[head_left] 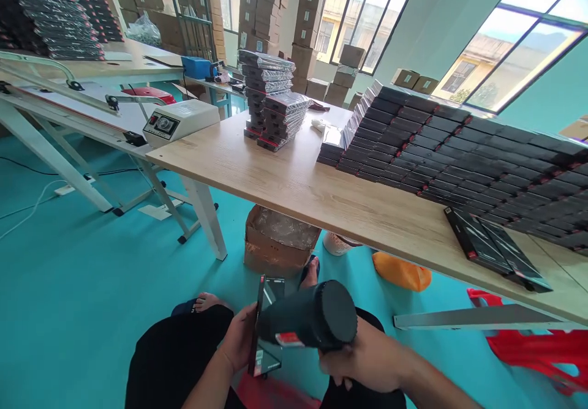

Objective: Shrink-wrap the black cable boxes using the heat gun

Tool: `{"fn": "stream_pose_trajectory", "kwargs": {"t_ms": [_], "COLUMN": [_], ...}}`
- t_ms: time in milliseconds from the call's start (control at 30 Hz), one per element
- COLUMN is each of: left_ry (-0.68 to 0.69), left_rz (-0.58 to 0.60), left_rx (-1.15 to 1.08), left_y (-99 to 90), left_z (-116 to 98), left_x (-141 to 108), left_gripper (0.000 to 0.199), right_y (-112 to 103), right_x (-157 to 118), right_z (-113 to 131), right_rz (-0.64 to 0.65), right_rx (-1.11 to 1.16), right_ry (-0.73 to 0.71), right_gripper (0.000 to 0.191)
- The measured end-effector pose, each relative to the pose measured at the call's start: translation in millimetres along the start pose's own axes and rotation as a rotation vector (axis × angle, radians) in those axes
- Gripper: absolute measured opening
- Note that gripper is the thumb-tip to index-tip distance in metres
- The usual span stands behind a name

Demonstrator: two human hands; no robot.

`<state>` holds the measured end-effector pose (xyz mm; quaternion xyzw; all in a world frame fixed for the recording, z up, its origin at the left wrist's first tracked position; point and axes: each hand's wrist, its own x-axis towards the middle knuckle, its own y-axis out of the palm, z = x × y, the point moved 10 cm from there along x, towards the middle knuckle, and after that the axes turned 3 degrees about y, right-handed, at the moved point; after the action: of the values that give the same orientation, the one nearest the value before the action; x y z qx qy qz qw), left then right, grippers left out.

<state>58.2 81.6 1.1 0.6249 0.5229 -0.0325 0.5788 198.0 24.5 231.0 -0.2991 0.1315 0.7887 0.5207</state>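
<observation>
The left hand point(239, 338) clasps a slim black box point(269, 361) as the right hand point(362, 360) grips a dark handheld tool point(298, 317), near a table point(285, 176) bearing stacked boxes point(459, 152) at right.

Tall stacks of brown cartons point(260, 11) and a metal hand truck point(193, 22) stand near bright windows point(367, 5). Beneath a wooden table point(257, 173), an open cardboard box point(275, 251) stands left of an orange bundle point(402, 271) on a teal floor point(92, 262). A white machine point(190, 118) with a dial sits by the table's left corner
</observation>
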Motion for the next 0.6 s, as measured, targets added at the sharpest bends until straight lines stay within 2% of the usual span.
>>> {"fn": "stream_pose_trajectory", "kwargs": {"t_ms": [67, 133, 200, 233, 300, 433, 500, 600], "left_ry": [-0.003, 0.003, 0.018, 0.027, 0.045, 0.014, 0.000, 0.055], "left_rz": [-0.005, -0.039, -0.061, -0.068, -0.055, 0.004, 0.004, -0.039], "left_rx": [-0.020, -0.023, -0.011, 0.002, 0.017, -0.008, -0.021, -0.039], "left_y": [0.2, -2.1, -2.8, -2.8, -0.8, 3.6, 2.4, -2.1], "left_z": [-1.2, -3.2, -5.9, -7.3, -10.4, -9.9, -8.9, -14.4], "left_x": [-1.2, -2.1, -3.5, -4.5, -6.3, -4.8, -1.7, 1.6], "left_gripper": [0.016, 0.012, 0.008, 0.008, 0.011, 0.012, 0.015, 0.009], "right_y": [4.6, -12.5, -40.3, -50.9, -63.7, -68.8, -56.6, -27.4], "right_x": [1.9, 8.4, 13.8, 16.3, 20.5, 16.5, 11.8, 4.6], "right_z": [-2.8, -1.8, -1.0, -2.0, -6.7, -24.4, -37.0, -55.8], "right_rz": [0.061, -0.064, -0.256, -0.308, -0.333, -0.282, -0.185, 0.021], "right_rx": [-0.006, 0.078, 0.211, 0.263, 0.287, 0.270, 0.240, 0.116], "right_ry": [0.022, -0.003, -0.043, -0.046, -0.012, 0.040, 0.067, 0.158], "right_gripper": [0.009, 0.004, 0.010, 0.017, 0.023, 0.024, 0.021, 0.012]}}
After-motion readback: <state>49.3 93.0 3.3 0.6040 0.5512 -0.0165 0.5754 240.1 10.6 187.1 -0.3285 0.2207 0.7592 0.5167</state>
